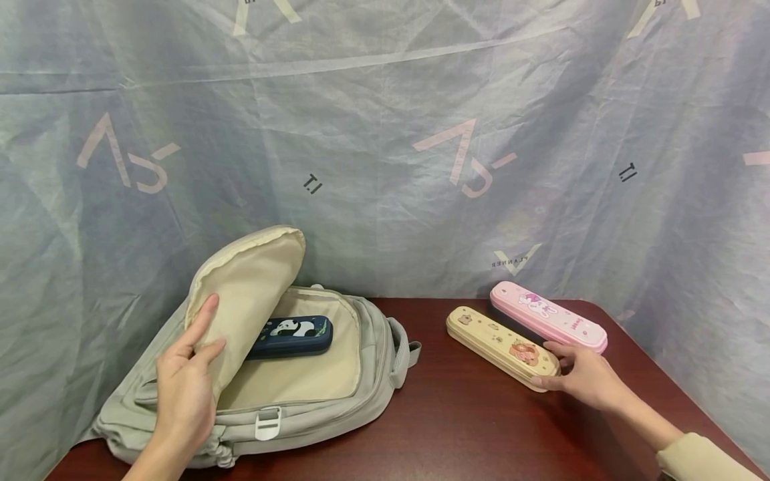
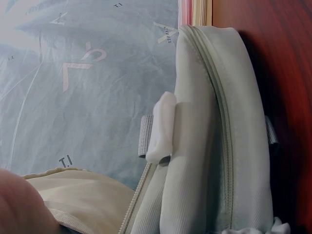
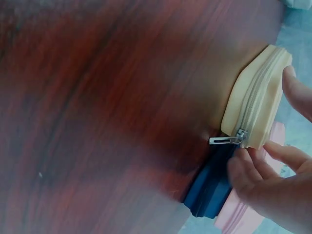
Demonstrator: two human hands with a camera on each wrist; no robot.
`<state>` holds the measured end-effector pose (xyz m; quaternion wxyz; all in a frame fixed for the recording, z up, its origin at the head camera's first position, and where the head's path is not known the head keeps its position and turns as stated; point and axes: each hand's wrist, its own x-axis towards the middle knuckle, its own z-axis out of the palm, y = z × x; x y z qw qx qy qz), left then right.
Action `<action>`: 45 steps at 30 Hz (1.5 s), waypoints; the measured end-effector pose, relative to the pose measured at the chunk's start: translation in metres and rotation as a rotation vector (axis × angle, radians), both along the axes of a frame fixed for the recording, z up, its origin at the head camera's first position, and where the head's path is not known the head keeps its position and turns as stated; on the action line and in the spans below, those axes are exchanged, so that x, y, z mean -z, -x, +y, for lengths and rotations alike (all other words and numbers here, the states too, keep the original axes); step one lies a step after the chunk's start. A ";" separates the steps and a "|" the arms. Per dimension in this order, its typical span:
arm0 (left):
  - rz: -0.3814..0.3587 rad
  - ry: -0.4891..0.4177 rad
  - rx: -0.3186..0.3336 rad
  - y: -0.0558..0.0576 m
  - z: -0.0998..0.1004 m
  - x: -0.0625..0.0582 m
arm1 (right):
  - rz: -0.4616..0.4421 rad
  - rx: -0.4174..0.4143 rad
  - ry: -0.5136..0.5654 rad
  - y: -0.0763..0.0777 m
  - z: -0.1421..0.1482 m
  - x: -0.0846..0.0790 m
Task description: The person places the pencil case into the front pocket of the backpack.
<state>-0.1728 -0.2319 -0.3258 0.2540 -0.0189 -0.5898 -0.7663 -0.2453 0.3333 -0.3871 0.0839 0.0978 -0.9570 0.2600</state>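
On the left of the head view lies a pale grey-green backpack (image 1: 325,424) with its front pocket unzipped. My left hand (image 1: 186,394) holds the cream-lined pocket flap (image 1: 255,294) up by its edge, thumb on the lining. Inside the pocket rests a navy pencil case (image 1: 301,336) with a panda on it, partly hidden by the flap. At the right, my right hand (image 1: 586,377) grips the near end of a yellow pencil case (image 1: 496,341), fingers and thumb on opposite sides. The right wrist view shows the yellow case's zipper (image 3: 253,97) and metal pull.
Behind the yellow case lies a pink pencil case (image 1: 544,312) with a rabbit print. A dark blue case (image 3: 209,192) sits between them, mostly covered in the head view. A grey printed curtain (image 1: 385,167) hangs behind the dark red table (image 1: 445,414).
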 end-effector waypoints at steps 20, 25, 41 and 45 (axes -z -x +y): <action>-0.025 0.043 0.001 -0.001 0.003 -0.002 | -0.124 -0.115 0.203 -0.004 0.007 0.007; -0.019 0.048 0.010 0.001 0.008 -0.004 | -0.167 -0.172 0.286 -0.010 0.015 0.006; -0.034 0.026 -0.029 0.000 0.004 -0.004 | -0.237 -0.242 0.328 -0.002 0.012 0.004; -0.038 0.023 -0.032 0.000 0.005 -0.005 | -0.244 -0.274 0.344 0.000 0.014 0.005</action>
